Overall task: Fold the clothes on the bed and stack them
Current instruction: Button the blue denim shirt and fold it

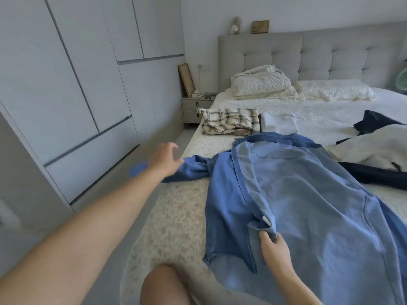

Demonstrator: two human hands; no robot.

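Right hand (274,245) pinched the denim shirt (308,194) placket, anchoring it; left hand (165,159), fingers spread, reached for its sleeve (189,168).

Soft, even daylight fills the room, brightest on the bed (308,111) at right; shadows are faint. The wide lens bends the wardrobe (66,84) lines at left. The left hand (164,158) is motion-blurred; the frame's lower edge is soft.
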